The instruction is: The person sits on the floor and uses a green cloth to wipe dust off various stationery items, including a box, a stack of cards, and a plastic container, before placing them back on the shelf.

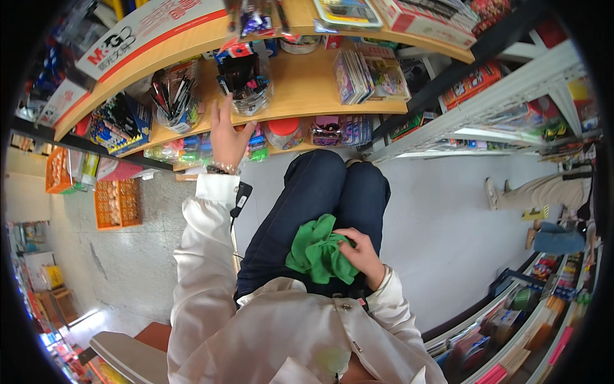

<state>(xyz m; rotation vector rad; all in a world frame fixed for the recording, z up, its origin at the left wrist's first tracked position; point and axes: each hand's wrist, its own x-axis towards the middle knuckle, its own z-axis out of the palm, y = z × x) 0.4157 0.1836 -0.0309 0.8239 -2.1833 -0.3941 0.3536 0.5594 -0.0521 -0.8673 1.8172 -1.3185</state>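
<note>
My left hand (228,139) reaches over the front edge of a wooden shelf (302,81), fingers spread, with nothing in it. Its fingertips are nearest to a clear round tub (249,102) of pens and dark packets; whether they touch it I cannot tell. Left of that hand stands another clear tub (180,117) full of pens, beside a dark blue box (127,122) of pens. On my lap, my right hand (363,252) grips a crumpled green cloth (319,249), which lies over my dark blue trousers (312,192).
Thin illustrated booklets (352,77) stand farther right on the shelf. A red-lidded jar (284,133) sits on the level below. An orange crate (117,204) of eggs rests on the left floor. A metal rack (479,115) borders the right; other people's legs (542,192) show beyond.
</note>
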